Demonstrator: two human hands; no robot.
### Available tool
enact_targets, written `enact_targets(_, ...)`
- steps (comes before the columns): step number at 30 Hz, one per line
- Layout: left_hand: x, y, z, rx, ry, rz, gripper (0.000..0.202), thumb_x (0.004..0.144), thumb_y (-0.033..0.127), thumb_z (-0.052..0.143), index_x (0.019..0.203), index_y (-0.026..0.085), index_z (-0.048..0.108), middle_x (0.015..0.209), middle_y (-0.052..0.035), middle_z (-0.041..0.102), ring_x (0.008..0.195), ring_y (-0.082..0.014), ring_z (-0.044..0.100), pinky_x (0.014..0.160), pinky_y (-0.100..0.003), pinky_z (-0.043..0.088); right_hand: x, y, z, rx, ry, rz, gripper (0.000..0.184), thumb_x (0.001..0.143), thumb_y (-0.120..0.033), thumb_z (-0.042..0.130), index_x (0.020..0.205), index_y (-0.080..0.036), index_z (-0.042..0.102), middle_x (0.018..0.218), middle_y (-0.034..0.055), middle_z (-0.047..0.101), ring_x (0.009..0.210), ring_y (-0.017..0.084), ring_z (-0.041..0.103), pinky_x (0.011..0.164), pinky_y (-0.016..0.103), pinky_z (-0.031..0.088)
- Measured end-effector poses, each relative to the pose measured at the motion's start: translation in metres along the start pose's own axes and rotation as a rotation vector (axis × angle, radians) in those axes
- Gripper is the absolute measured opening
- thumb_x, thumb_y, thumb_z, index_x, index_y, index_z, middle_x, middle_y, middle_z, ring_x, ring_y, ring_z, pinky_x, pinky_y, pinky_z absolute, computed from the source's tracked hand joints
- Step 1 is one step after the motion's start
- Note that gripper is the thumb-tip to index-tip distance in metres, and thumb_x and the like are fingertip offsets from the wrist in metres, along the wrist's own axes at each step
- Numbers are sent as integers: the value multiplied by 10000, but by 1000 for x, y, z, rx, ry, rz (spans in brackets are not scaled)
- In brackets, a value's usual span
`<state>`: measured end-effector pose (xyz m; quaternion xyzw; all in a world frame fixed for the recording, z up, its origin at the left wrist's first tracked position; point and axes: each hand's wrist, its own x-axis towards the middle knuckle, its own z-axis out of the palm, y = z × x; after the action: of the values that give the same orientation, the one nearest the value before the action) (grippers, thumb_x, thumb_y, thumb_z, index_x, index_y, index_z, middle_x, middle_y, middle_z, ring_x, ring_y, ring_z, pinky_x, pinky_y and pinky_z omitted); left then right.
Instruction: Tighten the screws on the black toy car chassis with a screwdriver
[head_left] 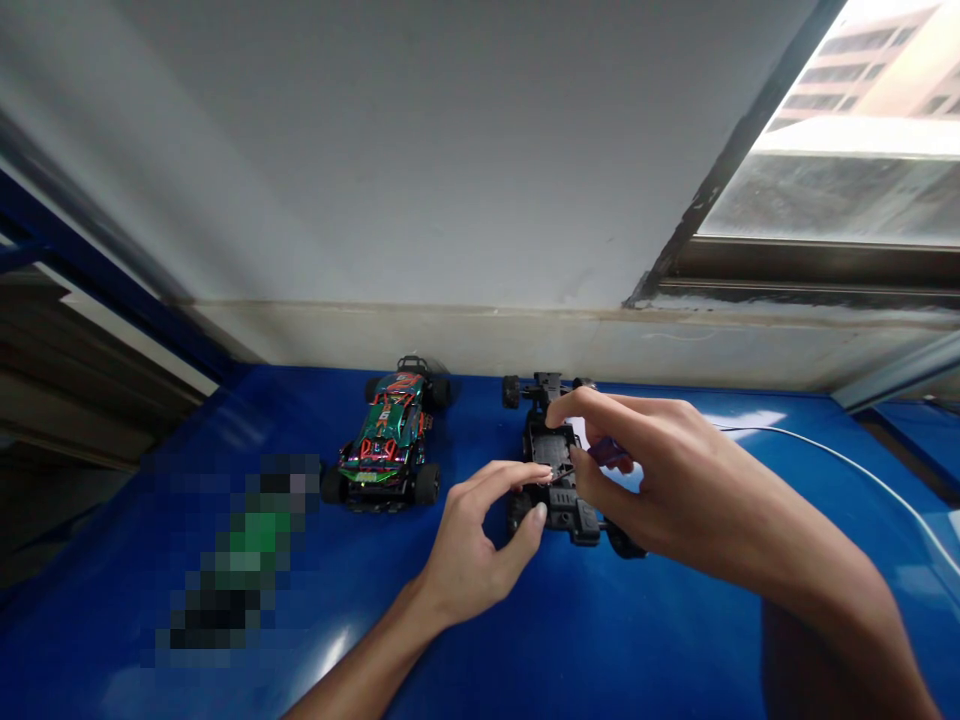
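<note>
A black toy car chassis (553, 470) without its body shell lies on the blue table (600, 640) near the wall. My left hand (480, 540) steadies it, with forefinger and thumb pinched on its left side. My right hand (637, 460) is closed round a small purple-handled screwdriver (609, 452) whose tip points down onto the chassis. To the left stands a complete toy racing car (388, 440) with a green and red shell, untouched.
A white cable (840, 460) runs across the table's right side. A blurred-out green and black object (240, 560) lies at the left. The white wall (450, 180) and a window sill (810, 275) close off the far edge.
</note>
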<state>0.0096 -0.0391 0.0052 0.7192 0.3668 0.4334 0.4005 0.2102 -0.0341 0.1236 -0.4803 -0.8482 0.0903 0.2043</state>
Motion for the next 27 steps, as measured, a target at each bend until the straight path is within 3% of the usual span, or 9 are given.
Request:
enact_targets(8,-1,-2,-1,4,-17,9,284,950,191,657,1215,203,758,1208,-71,801,1099,-222,755,987,-331,589,2,0,2,-23,14,22,218,972,-137,554,1149,-235,636,730,-41,653,508,89,491,538,233,338)
enact_targets(11,-2,-5,0,6,-29,8,285,966,193,651,1232,214,751,1211,-60,799,1107,-215,748,990,-329,583,4,1,2,-66,-22,82,109,1038,-236,547,1078,-234,648,616,-58,586,460,102,455,502,259,268)
enact_targets(15,-2,-5,1,5,-31,16,279,968,191,646,1226,213,749,1206,-63,801,1092,-217,746,986,-340,587,2,3,2,-112,-30,78,232,1086,-424,541,1145,-242,672,601,-46,603,463,130,512,509,279,259)
enact_targets(18,-1,-3,0,4,-26,1,282,959,191,647,1218,208,754,1217,-74,802,1094,-229,751,987,-355,594,0,1,1,-85,-25,25,227,1086,-324,517,1255,-250,649,683,-34,654,516,136,553,533,276,305)
enact_targets(21,-1,-1,0,7,-19,-7,293,944,191,652,1217,204,758,1208,-75,806,1088,-234,757,979,-355,601,-2,-3,-1,-18,-20,-16,433,992,-164,551,1407,-285,563,974,8,728,729,151,647,633,270,400)
enact_targets(23,-1,-1,0,12,-14,-1,290,939,189,655,1210,203,759,1190,-71,810,1072,-231,760,969,-352,605,-2,-6,-1,-2,-29,-4,365,956,-165,581,1300,-280,609,1030,17,721,785,161,649,664,280,414)
enact_targets(25,-2,-2,1,15,-12,12,284,942,193,658,1207,207,758,1180,-68,813,1051,-226,763,956,-349,610,-2,-6,-1,-29,-58,36,96,980,-235,592,1053,-254,651,880,4,700,691,155,611,621,291,376)
enact_targets(27,-2,-4,1,17,-16,19,282,946,194,658,1210,211,755,1183,-67,813,1043,-222,763,953,-346,610,-1,-3,0,-103,-63,67,184,1031,-340,574,882,-242,617,691,-18,629,555,140,533,564,307,305)
